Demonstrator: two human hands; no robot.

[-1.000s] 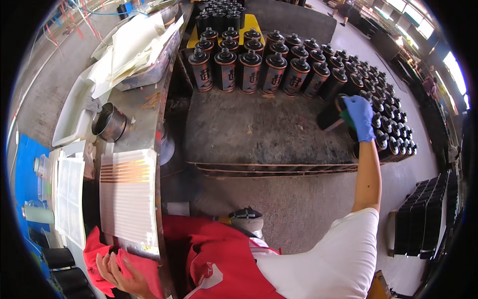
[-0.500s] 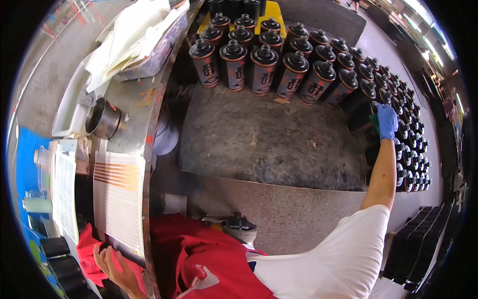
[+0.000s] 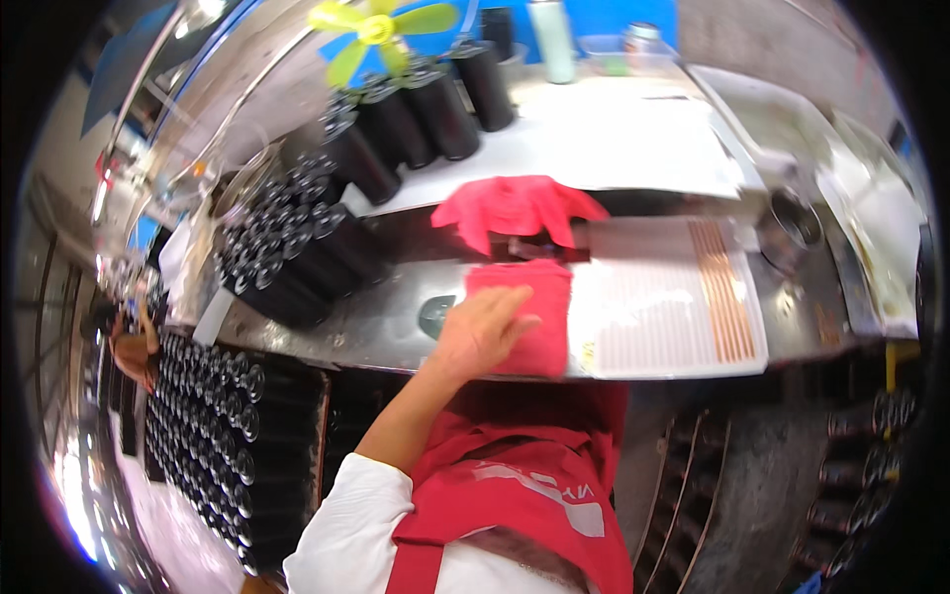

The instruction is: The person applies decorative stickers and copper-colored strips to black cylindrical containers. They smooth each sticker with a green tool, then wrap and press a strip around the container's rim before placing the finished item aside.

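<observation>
Left hand: we see the bare left hand [image 3: 485, 332] over the red cloth, its fingers spread and gripping nothing (blur keeps us from telling whether the palm presses or hovers).
Right hand: we find only a blue tip of what appears to be the right hand [image 3: 809, 584] at the lower right edge; we cannot tell whether its fingers are open or closed.
Red cloth: we see this folded red cloth [image 3: 544, 346] lying flat on the metal bench [image 3: 381, 332], near its front edge.
Crumpled cloth: a second red piece [image 3: 520, 203] lies just behind the first.
Ribbed sheet: to the right of the folded cloth we note a white ribbed sheet [image 3: 643, 297] with copper-coloured stripes.
Metal cup: this cup [image 3: 789, 238] stands beyond the striped end.
Black cylinders: we see four [image 3: 435, 109] in a row at the back, below yellow-green fan blades [image 3: 376, 30].
</observation>
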